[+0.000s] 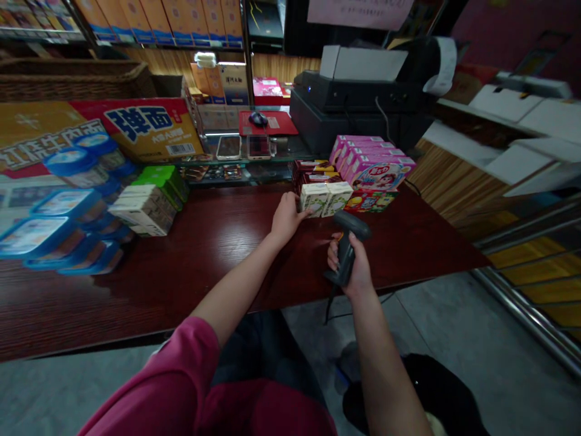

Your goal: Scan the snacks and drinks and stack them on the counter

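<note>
My right hand (358,266) is wrapped round the grip of a dark grey barcode scanner (347,239), held above the front part of the counter. My left hand (287,217) is closed on the left end of two small white-and-green cartons (323,200), with the thumb on the front face and the other fingers at the side, partly hidden. Just behind these cartons lie dark red snack packs (313,171). To their right stands a row of pink boxes (379,166), with red-and-green packs (370,201) beneath.
The dark red wooden counter (218,266) carries blue-lidded tubs (68,218), pale cartons (144,212) and green packs (166,181) at left. Behind are a noodle carton (149,127), two phones (229,147), a mouse (258,118) and a black printer (349,100). The scanner's cable hangs over the front edge.
</note>
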`<state>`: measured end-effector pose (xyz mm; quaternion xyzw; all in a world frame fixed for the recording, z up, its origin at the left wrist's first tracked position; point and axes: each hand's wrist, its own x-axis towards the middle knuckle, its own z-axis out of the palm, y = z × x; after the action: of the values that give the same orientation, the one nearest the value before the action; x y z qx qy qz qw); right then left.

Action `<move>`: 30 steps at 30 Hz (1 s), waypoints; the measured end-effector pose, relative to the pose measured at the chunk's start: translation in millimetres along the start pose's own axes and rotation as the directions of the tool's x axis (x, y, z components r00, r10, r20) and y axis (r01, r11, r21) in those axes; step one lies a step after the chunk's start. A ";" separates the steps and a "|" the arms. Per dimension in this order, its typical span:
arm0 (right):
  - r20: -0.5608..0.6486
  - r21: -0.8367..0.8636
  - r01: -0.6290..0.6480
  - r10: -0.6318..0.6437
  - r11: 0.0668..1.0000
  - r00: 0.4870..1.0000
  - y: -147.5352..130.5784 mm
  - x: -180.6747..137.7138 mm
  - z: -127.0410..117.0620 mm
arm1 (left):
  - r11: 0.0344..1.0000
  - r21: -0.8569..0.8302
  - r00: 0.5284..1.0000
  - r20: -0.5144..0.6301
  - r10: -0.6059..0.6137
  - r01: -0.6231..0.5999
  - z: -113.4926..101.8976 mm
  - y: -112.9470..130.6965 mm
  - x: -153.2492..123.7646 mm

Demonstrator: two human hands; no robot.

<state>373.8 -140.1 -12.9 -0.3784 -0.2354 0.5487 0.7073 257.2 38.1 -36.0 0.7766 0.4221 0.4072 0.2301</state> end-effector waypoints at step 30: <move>0.285 -0.265 -0.310 0.381 0.913 0.879 79.9 -2.6 125.6 | 0.877 -0.109 0.552 -0.739 -0.386 0.468 -240.5 -110.8 -109.1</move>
<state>231.2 -98.9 -0.5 -0.3899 -0.3358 0.6941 0.5034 -27.5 9.0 -26.2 0.4266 0.6737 0.5965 0.0908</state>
